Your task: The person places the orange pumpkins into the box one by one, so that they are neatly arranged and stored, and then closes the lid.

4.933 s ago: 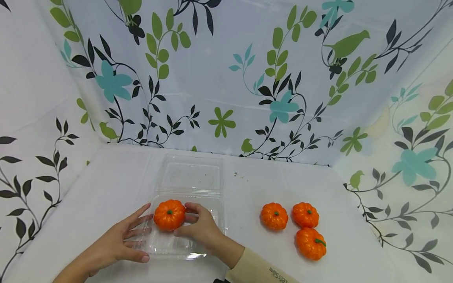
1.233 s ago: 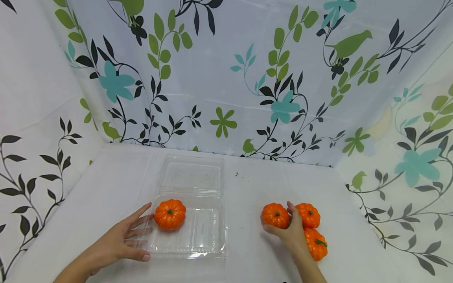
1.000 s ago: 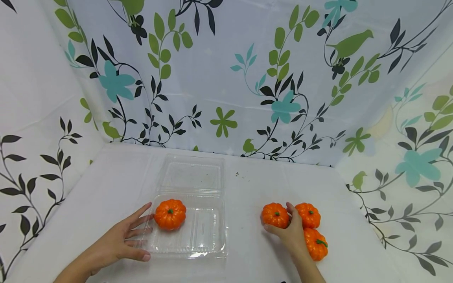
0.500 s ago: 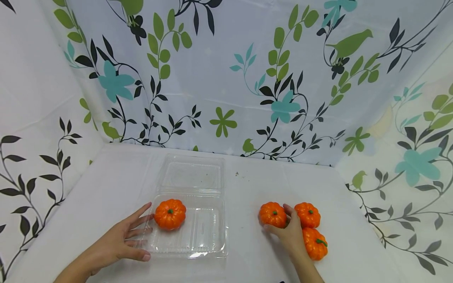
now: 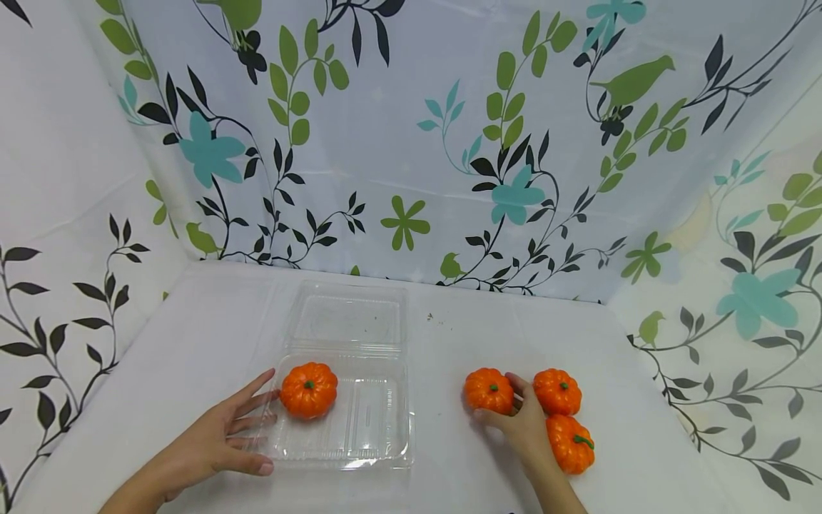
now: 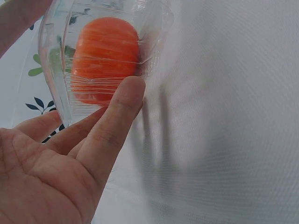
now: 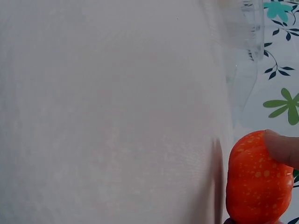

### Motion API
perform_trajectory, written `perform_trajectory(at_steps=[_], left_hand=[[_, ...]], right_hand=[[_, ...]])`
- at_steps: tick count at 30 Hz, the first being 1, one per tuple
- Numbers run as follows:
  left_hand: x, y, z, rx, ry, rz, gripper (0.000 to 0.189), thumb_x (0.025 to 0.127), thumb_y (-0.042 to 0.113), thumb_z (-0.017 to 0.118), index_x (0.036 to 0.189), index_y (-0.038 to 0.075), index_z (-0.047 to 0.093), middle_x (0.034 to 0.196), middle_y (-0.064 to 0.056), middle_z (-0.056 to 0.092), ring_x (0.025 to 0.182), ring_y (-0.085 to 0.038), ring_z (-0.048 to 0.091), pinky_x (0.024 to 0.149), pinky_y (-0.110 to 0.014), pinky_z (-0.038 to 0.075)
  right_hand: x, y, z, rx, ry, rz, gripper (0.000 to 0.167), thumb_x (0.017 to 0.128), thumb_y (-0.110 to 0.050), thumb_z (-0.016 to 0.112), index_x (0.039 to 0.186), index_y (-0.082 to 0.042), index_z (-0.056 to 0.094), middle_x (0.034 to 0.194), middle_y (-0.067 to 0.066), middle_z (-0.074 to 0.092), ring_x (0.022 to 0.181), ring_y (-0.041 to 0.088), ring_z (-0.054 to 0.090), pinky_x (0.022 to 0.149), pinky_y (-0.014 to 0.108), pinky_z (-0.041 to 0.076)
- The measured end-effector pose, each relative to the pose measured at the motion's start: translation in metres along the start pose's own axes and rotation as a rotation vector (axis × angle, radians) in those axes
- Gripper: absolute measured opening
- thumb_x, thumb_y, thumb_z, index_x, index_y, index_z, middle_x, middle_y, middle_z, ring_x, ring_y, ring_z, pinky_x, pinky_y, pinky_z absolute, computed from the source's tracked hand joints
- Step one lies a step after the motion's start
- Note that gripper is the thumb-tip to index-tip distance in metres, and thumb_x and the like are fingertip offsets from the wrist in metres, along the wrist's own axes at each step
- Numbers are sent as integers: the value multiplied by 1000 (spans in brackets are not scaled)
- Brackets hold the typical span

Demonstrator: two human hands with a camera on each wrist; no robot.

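A clear plastic clamshell container lies unfolded on the table, one small orange pumpkin sitting in the left of its base. My left hand, fingers extended and spread, touches the container's left side. In the left wrist view that pumpkin shows through the clear wall above the fingertips. To the right, my right hand grips a second small pumpkin between thumb and fingers. The right wrist view has this pumpkin at the lower right, a thumb or finger pressed on it.
Two more pumpkins lie right of my right hand: a back one and a front one with a longer green stem. The container's lid lies flat behind its base. Patterned curtains enclose the white table.
My right hand has left the pumpkin in the container and gone right to another pumpkin. Over the last half second that one has shifted slightly left with the hand. My left hand stays put.
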State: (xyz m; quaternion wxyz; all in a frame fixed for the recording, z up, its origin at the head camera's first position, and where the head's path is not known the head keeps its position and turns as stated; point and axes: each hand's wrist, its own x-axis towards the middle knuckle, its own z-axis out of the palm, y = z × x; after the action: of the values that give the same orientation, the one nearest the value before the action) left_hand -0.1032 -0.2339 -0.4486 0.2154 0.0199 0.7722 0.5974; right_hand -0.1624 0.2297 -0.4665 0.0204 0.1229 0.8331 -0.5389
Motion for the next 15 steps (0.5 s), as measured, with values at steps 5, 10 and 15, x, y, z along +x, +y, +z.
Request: perform_trajectory(at_steps=[5,10,15], left_hand=[[0,-1,0,1,-3,9,120,76,14,90,164,23,9,160,-32,21,139,-53,37,98,-53,52],[0,-1,0,1,-10,23,120,76,14,89,164,22,8,160,-33,21,139,-54,36,98,-53,52],[0,0,0,-3,-17,41,120,76,13,89,164,21,8,160,-34,20,138,-54,37,98,-53,52]], right_hand=[[-3,-7,1,41,-25,21,93,76,-19,90,152,-8,38,151,18,39,133,40,43,111,58,38],[-6,-14,3,108,-75,29,92,74,-21,91,151,-12,40,151,14,40,132,36,44,111,55,39],[-11,-22,7,181,-123,11,89,76,-16,89,151,-12,42,152,11,41,130,32,48,109,50,43]])
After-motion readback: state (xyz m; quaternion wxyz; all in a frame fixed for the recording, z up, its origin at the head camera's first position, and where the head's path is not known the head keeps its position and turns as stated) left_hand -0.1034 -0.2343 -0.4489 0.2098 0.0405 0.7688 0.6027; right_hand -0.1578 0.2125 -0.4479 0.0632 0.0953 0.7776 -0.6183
